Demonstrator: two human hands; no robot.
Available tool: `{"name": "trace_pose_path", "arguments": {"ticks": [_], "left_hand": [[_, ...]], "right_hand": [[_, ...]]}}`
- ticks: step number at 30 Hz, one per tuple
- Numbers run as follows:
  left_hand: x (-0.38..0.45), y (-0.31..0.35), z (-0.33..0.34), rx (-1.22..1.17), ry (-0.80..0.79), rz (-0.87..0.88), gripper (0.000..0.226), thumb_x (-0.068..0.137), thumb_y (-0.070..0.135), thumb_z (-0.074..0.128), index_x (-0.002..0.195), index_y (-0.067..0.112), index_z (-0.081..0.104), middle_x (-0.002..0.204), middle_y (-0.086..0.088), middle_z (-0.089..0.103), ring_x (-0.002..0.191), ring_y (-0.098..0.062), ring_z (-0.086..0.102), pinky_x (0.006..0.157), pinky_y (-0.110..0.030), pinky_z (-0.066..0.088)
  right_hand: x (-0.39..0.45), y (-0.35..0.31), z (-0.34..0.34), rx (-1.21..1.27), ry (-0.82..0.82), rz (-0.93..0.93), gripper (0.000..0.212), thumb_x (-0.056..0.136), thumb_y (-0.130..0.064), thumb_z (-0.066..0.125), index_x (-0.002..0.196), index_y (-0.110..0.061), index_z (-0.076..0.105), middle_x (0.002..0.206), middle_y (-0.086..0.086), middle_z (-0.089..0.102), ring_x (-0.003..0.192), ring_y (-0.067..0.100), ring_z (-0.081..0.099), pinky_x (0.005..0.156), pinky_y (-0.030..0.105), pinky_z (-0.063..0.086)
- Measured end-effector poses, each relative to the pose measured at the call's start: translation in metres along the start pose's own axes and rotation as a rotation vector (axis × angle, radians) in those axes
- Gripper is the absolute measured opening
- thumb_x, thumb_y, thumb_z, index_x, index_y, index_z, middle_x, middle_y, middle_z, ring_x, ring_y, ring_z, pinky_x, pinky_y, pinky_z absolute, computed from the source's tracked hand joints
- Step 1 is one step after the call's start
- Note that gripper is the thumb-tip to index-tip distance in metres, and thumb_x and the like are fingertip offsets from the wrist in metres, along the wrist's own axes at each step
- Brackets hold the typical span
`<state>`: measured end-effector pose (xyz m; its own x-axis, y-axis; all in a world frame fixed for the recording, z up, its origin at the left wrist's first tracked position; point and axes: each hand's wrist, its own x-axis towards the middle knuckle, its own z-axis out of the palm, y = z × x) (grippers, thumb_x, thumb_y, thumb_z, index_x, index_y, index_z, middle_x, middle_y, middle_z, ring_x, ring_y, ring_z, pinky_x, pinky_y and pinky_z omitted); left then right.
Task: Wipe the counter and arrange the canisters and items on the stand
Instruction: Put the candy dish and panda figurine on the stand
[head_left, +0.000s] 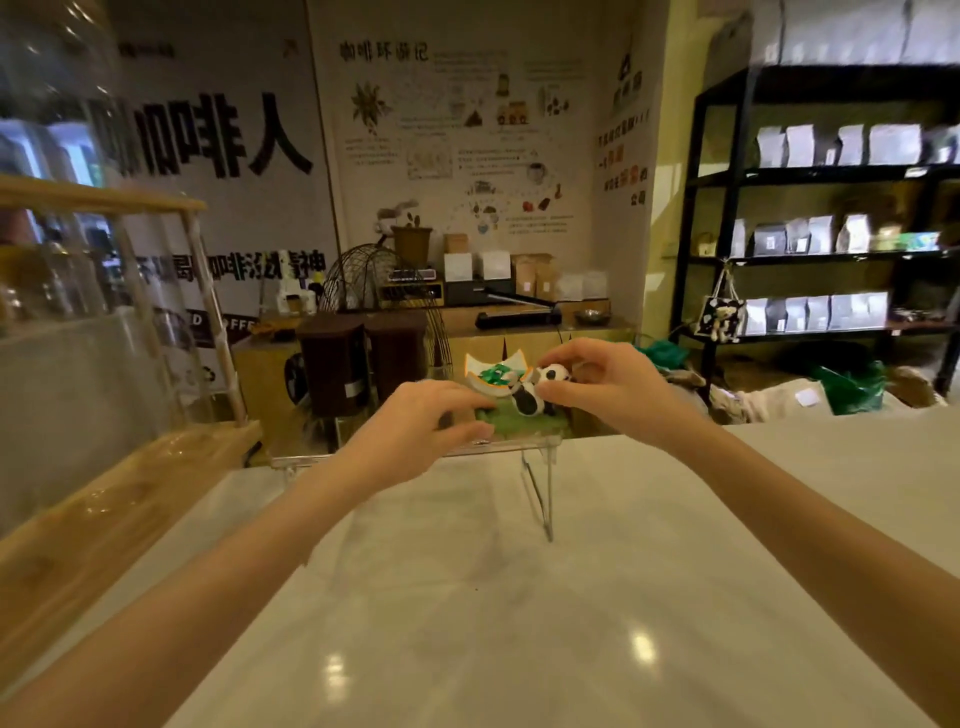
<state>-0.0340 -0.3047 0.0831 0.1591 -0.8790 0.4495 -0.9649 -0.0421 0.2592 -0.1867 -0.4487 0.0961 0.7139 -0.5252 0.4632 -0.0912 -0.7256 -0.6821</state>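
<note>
Pinching panda figurine (535, 395), right fingers (558, 387)

This is a coffee shop, seen from behind its pale, glossy bench (519, 597). On the far wall hangs a large illustrated poster (467, 140) with drawings of a coffee plant, beans and cups, and beside it a banner (218, 135) in big black characters. To the right, black shelving (727, 260) carries rows of white and grey stand-up bags, packed like retail coffee. Along the back, a low wooden counter (519, 322) holds brown paper bags, small boxes and a black bag sealer (519, 314). At the left stands a wood-framed glass display case (104, 312).
</note>
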Motion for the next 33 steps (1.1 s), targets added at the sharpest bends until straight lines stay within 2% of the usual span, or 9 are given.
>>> {"name": "trace_pose_path", "arguments": {"ticks": [3,6,10,12,18,23,26,30,33], "left_hand": [[0.024,-0.016,0.004,-0.046,-0.017,-0.068,0.036,0.086,0.030,0.056,0.121,0.024,0.057,0.115,-0.003,0.065,0.100,-0.019,0.058,0.084,-0.032,0.048],[0.042,-0.029,0.014,-0.049,-0.047,-0.123,0.037,0.087,0.030,0.055,0.123,0.023,0.056,0.113,-0.005,0.066,0.091,-0.020,0.060,0.078,-0.032,0.049],[0.058,-0.041,0.027,-0.030,-0.085,-0.142,0.037,0.087,0.029,0.054,0.124,0.023,0.055,0.100,-0.001,0.065,0.060,-0.002,0.047,0.052,-0.009,0.041],[0.064,-0.046,0.033,-0.023,-0.094,-0.161,0.038,0.088,0.030,0.053,0.125,0.025,0.053,0.098,-0.001,0.065,0.055,-0.001,0.044,0.048,-0.009,0.039],[0.074,-0.059,0.046,-0.004,-0.149,-0.187,0.039,0.088,0.032,0.052,0.126,0.024,0.052,0.104,-0.008,0.069,0.064,-0.015,0.056,0.061,-0.028,0.046],[0.074,-0.058,0.049,0.001,-0.174,-0.197,0.038,0.089,0.029,0.051,0.126,0.022,0.051,0.098,-0.008,0.069,0.067,-0.013,0.056,0.061,-0.024,0.044],[0.072,-0.058,0.051,-0.018,-0.161,-0.208,0.037,0.090,0.028,0.050,0.126,0.020,0.051,0.076,0.006,0.057,0.056,-0.005,0.048,0.050,-0.015,0.036],[0.071,-0.056,0.053,-0.001,-0.135,-0.212,0.039,0.091,0.029,0.047,0.128,0.020,0.049,0.073,0.007,0.053,0.053,-0.004,0.044,0.046,-0.016,0.032],[0.068,-0.053,0.054,-0.020,-0.155,-0.223,0.041,0.092,0.033,0.043,0.132,0.023,0.044,0.075,0.005,0.057,0.056,-0.005,0.046,0.050,-0.022,0.036]], "right_hand": [[0.028,0.012,0.006,-0.028,0.055,0.031,0.033,0.075,-0.031,0.071,0.105,-0.019,0.064,0.097,-0.002,0.068,0.088,0.015,0.064,0.080,0.033,0.056],[0.047,0.027,0.015,-0.045,0.086,0.058,0.037,0.075,-0.032,0.071,0.108,-0.017,0.063,0.095,-0.005,0.064,0.082,0.009,0.060,0.071,0.021,0.052],[0.061,0.044,0.026,-0.053,0.107,0.079,0.040,0.076,-0.027,0.071,0.112,-0.012,0.061,0.104,0.000,0.066,0.085,0.010,0.059,0.065,0.012,0.044],[0.066,0.051,0.030,-0.030,0.113,0.097,0.041,0.076,-0.024,0.071,0.112,-0.010,0.059,0.110,0.005,0.066,0.088,0.012,0.059,0.063,0.011,0.043],[0.075,0.066,0.040,-0.007,0.127,0.140,0.040,0.074,-0.022,0.073,0.110,-0.010,0.061,0.114,0.009,0.067,0.091,0.012,0.058,0.064,0.009,0.042],[0.074,0.072,0.045,-0.016,0.131,0.135,0.040,0.074,-0.023,0.074,0.109,-0.010,0.061,0.112,0.009,0.068,0.089,0.011,0.059,0.064,0.009,0.042],[0.074,0.071,0.047,-0.022,0.149,0.137,0.040,0.075,-0.023,0.073,0.111,-0.010,0.061,0.113,0.009,0.067,0.090,0.011,0.057,0.066,0.011,0.043],[0.070,0.067,0.049,-0.021,0.186,0.134,0.040,0.076,-0.023,0.071,0.112,-0.009,0.060,0.114,0.008,0.066,0.089,0.010,0.055,0.066,0.013,0.043],[0.061,0.065,0.047,0.022,0.173,0.193,0.041,0.078,-0.021,0.070,0.114,-0.009,0.058,0.117,0.008,0.064,0.094,0.013,0.057,0.078,0.022,0.047]]}}
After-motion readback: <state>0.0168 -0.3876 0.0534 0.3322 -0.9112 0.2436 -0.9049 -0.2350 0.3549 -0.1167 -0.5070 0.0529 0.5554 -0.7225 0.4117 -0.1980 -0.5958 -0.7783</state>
